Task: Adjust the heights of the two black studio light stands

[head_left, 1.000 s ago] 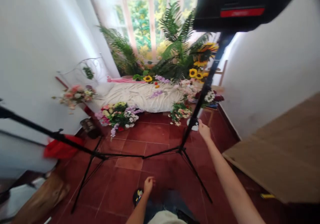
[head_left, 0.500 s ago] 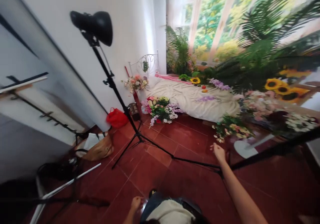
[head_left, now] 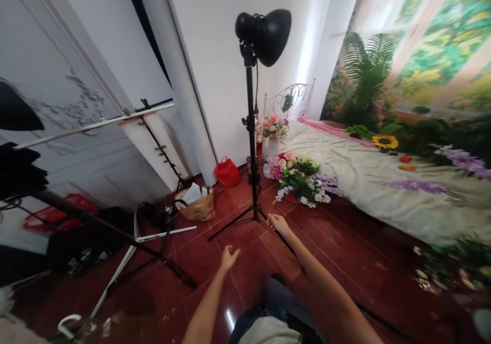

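Note:
My left hand is held out over the red tiled floor, thumb and fingers apart, with nothing visible in it. Farther forward is my right hand, its fingers loosely bent and no object seen in them. In the picture it overlaps a leg of the black light stand; I see no grip on the stand. A black lamp head tops that stand, tilted to the right. Its tripod legs are spread on the floor in front of me.
Right of the stand are bunches of artificial flowers and a bed with a cream cover. A red bag and a woven basket lie by the wall. White poles and another black stand cross the left side.
My view has turned left and come nearer the light stand, which now stands near the middle. Both hands have moved forward, and more of the left arm shows.

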`<state>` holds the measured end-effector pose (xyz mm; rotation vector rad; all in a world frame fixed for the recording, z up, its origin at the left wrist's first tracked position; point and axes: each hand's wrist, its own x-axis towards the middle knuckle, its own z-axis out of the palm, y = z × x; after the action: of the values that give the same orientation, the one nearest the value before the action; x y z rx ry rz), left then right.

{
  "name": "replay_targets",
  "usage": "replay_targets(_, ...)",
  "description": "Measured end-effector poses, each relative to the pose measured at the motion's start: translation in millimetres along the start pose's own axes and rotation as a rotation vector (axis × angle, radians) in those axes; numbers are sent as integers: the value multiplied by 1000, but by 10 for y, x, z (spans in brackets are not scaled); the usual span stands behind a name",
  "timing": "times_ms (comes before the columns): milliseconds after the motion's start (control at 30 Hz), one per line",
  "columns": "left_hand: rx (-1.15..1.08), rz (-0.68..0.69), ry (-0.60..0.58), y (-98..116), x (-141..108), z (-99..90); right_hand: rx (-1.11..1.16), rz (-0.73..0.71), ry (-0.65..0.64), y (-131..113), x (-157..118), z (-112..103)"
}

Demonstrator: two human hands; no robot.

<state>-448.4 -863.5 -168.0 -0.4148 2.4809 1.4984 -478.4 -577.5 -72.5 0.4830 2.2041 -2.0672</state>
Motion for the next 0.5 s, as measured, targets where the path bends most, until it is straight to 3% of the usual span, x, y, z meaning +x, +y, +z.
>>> replay_targets(100,14,133,89,617,433,-173,32,-60,65,-328,354,125)
replay_targets(267,6,368,220,1856,1221,-396,75,-143,189,-812,1114,220)
replay_targets(367,-30,441,285,2537,1647,-412,115,-191,189,-1080,1533,328)
replay_targets(500,-130,564,231,3218,2122,-293,113,-271,108,-1386,1945,522)
